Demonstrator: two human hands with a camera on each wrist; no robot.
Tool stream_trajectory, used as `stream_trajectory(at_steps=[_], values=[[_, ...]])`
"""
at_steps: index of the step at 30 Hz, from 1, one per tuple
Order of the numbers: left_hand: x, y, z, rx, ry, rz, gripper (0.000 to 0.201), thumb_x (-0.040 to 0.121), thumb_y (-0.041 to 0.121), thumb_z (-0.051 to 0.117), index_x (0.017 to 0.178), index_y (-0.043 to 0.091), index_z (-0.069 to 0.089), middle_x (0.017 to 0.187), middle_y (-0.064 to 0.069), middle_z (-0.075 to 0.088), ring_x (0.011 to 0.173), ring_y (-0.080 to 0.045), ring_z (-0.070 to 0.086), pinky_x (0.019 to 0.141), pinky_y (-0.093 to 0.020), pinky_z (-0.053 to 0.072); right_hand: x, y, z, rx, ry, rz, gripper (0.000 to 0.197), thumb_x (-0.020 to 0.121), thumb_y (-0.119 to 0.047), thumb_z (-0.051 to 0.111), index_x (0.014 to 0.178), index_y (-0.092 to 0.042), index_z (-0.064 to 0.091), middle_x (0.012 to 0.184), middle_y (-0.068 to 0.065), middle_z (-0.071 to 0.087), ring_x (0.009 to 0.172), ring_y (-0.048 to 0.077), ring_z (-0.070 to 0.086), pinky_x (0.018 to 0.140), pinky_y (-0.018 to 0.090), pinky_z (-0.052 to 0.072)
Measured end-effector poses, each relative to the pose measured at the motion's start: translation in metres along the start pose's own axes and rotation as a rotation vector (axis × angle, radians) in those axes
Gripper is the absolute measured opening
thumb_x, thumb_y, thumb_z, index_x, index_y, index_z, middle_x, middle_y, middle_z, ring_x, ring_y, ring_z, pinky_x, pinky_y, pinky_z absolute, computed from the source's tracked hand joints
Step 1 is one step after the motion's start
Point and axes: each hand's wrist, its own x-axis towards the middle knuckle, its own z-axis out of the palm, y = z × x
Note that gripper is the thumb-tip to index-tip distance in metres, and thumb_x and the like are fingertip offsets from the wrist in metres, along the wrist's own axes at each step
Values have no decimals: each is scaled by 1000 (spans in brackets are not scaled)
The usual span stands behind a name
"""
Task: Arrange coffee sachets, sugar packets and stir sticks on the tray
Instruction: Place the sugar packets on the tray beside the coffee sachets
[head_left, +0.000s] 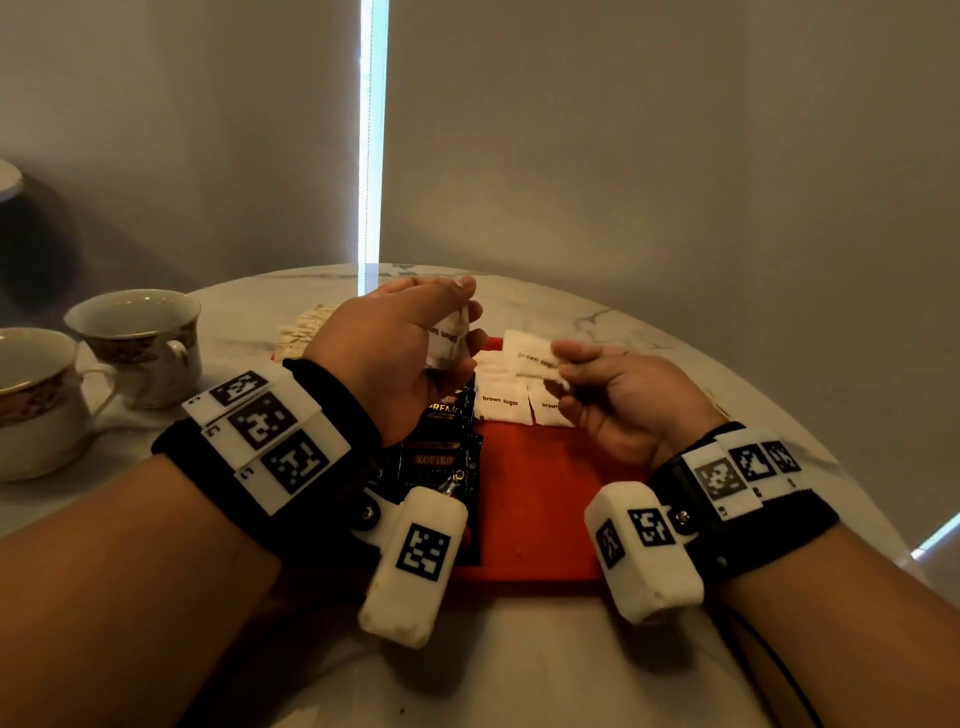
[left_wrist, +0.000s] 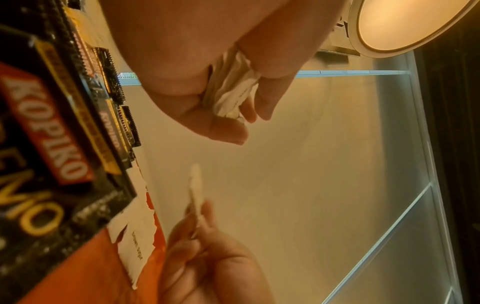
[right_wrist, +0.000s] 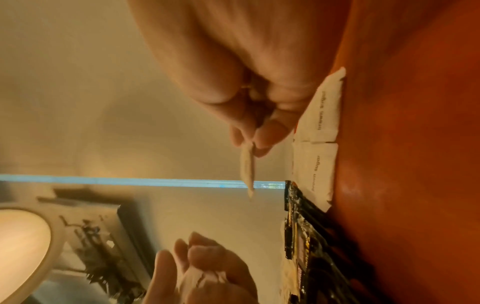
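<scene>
The left hand (head_left: 400, 353) is clutching several brown sugar packets (head_left: 448, 340); the right hand (head_left: 618, 400) is pinching one packet (head_left: 530, 356) above the red tray (head_left: 540, 499); released carelessly, it risks disturbing the row (head_left: 501, 405) at twelve o'clock.

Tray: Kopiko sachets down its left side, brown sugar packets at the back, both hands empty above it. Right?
Not quite: the hands aren't empty. In the head view the left hand grips sugar packets and the right hand pinches one packet. Sachets and tray are as stated.
</scene>
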Motion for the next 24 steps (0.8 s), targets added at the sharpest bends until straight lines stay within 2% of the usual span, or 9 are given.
stream_trajectory(at_steps=[3, 7, 10, 13, 18, 22, 24], values=[[0, 1, 0, -6, 1, -1, 10, 92, 24, 69, 98, 17, 65, 92, -4, 69, 63, -14, 67, 48, -24, 50, -1, 2, -3, -78, -83, 116, 28, 96, 12, 46, 100, -1, 70, 108, 22, 70, 76, 25, 70, 50, 20, 54], [-1, 1, 1, -5, 7, -2, 10, 93, 24, 68, 99, 17, 65, 91, -3, 69, 64, -14, 67, 48, -23, 50, -2, 1, -5, -187, -142, 189, 26, 97, 8, 47, 104, -2, 70, 117, 24, 70, 86, 23, 65, 54, 22, 55], [-1, 1, 1, 2, 11, -13, 13, 94, 25, 68, 103, 17, 65, 95, -4, 69, 71, -16, 66, 48, -23, 51, -2, 0, -6, -231, -170, 227, 26, 98, 6, 47, 111, -2, 68, 115, 22, 72, 75, 17, 68, 58, 24, 53], [-1, 2, 1, 5, 7, -13, 12, 94, 25, 68, 102, 17, 64, 95, -5, 68, 71, -16, 66, 48, -24, 51, -2, -1, -7, -255, -184, 237, 27, 98, 5, 48, 117, -1, 66, 110, 20, 74, 69, 16, 71, 60, 25, 52], [-1, 2, 2, -5, 4, -20, 10, 94, 24, 68, 99, 17, 65, 95, -5, 69, 68, -15, 67, 49, -24, 51, -1, -1, -7, -314, -175, 223, 25, 98, -1, 52, 117, -4, 68, 110, 17, 75, 78, 18, 71, 64, 28, 48], [-2, 2, 3, -20, 1, -39, 20, 94, 20, 66, 113, 12, 63, 99, -8, 66, 74, -19, 66, 50, -24, 53, 0, 0, -8, -381, -115, 181, 23, 93, -6, 59, 112, -6, 73, 124, 20, 69, 74, 15, 61, 59, 27, 42], [-3, 2, 3, -32, -8, -49, 21, 95, 17, 63, 115, 10, 63, 102, -10, 65, 78, -21, 66, 51, -25, 53, -1, 0, -8, -377, -112, 172, 23, 93, -6, 59, 113, -5, 72, 120, 20, 70, 72, 14, 60, 59, 26, 42]])
